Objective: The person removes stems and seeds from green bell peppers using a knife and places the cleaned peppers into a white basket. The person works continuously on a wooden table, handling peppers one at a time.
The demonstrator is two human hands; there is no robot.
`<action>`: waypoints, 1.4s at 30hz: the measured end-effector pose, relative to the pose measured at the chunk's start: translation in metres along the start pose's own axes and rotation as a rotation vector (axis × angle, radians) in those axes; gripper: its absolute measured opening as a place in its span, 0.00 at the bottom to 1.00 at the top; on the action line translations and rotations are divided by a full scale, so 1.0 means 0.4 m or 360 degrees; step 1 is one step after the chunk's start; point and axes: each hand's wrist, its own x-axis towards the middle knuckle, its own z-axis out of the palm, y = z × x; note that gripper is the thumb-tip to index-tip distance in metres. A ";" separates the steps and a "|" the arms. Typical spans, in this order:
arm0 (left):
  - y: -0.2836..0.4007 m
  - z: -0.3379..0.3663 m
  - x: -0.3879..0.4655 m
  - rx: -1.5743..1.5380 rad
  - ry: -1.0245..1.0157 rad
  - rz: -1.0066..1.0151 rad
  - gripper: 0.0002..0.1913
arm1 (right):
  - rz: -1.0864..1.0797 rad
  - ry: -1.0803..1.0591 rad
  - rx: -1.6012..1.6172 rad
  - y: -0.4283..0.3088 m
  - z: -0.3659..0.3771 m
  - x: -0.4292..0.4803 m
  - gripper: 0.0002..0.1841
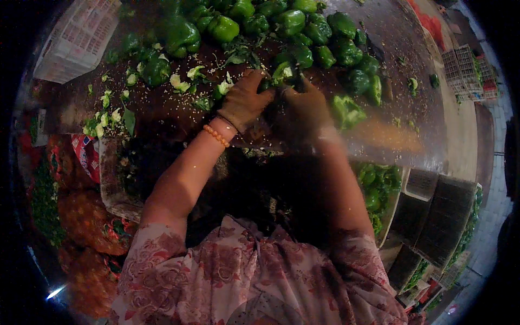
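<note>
Both my hands wear brownish gloves and reach over a dark table (pixel 162 109) strewn with pale seeds. My left hand (pixel 245 99) has its fingers around a piece of green bell pepper (pixel 280 74), whose pale inside shows. Across from it, my right hand (pixel 308 103) is close to the same piece, its fingers bent and partly blurred; what it grips is unclear. An opened green pepper (pixel 347 111) lies just right of my right hand. Whole green peppers (pixel 292 22) are heaped beyond both hands. Cut pepper cores (pixel 178 83) are scattered to the left.
A white plastic crate (pixel 79 40) stands at the table's upper left. Below the table's edge are a worn crate (pixel 111 174) on the left and a container of green peppers (pixel 378 183) on the right. Dark crates (pixel 436 219) are stacked at the lower right. Orange-red sacks (pixel 87 219) lie lower left.
</note>
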 end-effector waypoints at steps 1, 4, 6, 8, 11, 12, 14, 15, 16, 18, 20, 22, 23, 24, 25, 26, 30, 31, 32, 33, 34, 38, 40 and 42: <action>-0.014 0.014 0.000 -0.0016 -0.0008 -0.0020 0.19 | 0.0037 0.0016 0.0004 -0.018 0.005 -0.009 0.28; -0.005 0.021 0.000 -0.0147 -0.0048 -0.0134 0.17 | -0.0163 0.0003 -0.0368 -0.035 0.007 -0.018 0.28; 0.008 0.023 -0.001 -0.0267 -0.0016 -0.0159 0.15 | -0.0727 -0.0103 -0.1126 -0.013 -0.001 -0.012 0.27; 0.007 0.034 -0.003 -0.0394 0.0079 -0.0113 0.14 | -0.0890 -0.0147 -0.1278 0.021 0.004 0.013 0.23; -0.001 0.063 -0.015 -0.0262 0.0249 -0.0292 0.12 | -0.0647 -0.0117 -0.0771 -0.006 0.028 -0.003 0.19; 0.003 0.068 -0.013 -0.0216 0.0246 -0.0278 0.12 | -0.0628 -0.0061 -0.0721 -0.004 0.033 -0.005 0.18; 0.010 0.074 -0.009 -0.0123 0.0241 -0.0252 0.11 | -0.0755 0.0076 -0.0850 0.024 0.051 0.011 0.16; 0.014 0.081 -0.011 -0.0091 0.0311 -0.0168 0.11 | -0.0751 0.0094 -0.0721 0.063 0.069 0.036 0.15; 0.016 0.089 -0.016 -0.0059 0.0385 -0.0086 0.11 | -0.0750 0.0109 -0.0593 0.102 0.088 0.061 0.14; 0.017 0.098 -0.023 -0.0027 0.0445 0.0002 0.11 | -0.0478 0.0020 0.0091 0.171 0.119 0.110 0.12; 0.016 0.101 -0.030 -0.0019 0.0425 0.0002 0.11 | -0.0291 -0.0055 0.0422 0.191 0.123 0.128 0.12; 0.015 0.097 -0.036 0.0002 0.0487 0.0036 0.08 | 0.0037 -0.0101 0.0625 0.132 0.110 0.106 0.12; 0.017 0.095 -0.037 0.0012 0.0519 0.0056 0.07 | 0.0294 -0.0095 0.0749 0.089 0.092 0.091 0.12; 0.022 0.095 -0.037 -0.0011 0.0509 0.0081 0.07 | 0.0196 -0.0092 0.0771 0.102 0.089 0.100 0.12; 0.020 0.094 -0.040 -0.0027 0.0499 0.0100 0.07 | 0.0101 -0.0100 0.0793 0.118 0.091 0.112 0.12; 0.029 0.097 -0.035 -0.0072 0.0476 0.0137 0.07 | -0.0333 -0.0092 0.0691 0.254 0.113 0.177 0.11; 0.036 0.055 -0.071 0.0052 0.0203 -0.0035 0.12 | -0.0317 -0.0109 0.0412 0.139 0.110 0.115 0.11; 0.062 0.022 -0.071 0.0099 0.0049 -0.0107 0.15 | -0.0370 -0.0057 0.0111 0.105 0.096 0.092 0.11; 0.083 -0.009 -0.064 0.0145 -0.0104 -0.0182 0.18 | -0.0734 0.0032 -0.0550 0.107 0.081 0.088 0.12; 0.105 -0.042 -0.045 0.0194 -0.0258 -0.0259 0.18 | -0.0769 0.0033 -0.0710 0.099 0.076 0.084 0.12; 0.119 -0.070 -0.026 0.0231 -0.0414 -0.0341 0.19 | -0.0804 0.0032 -0.0876 0.096 0.074 0.081 0.13; 0.073 -0.078 -0.013 0.0215 -0.0575 -0.0399 0.19 | -0.0248 -0.0163 0.0419 0.080 0.122 0.078 0.16; 0.023 -0.068 -0.015 0.0222 -0.0540 -0.0043 0.16 | -0.0334 -0.0105 0.0347 0.064 0.121 0.072 0.17; 0.003 -0.061 -0.011 0.0083 -0.0527 -0.0042 0.15 | -0.0414 -0.0034 -0.0083 0.056 0.106 0.073 0.17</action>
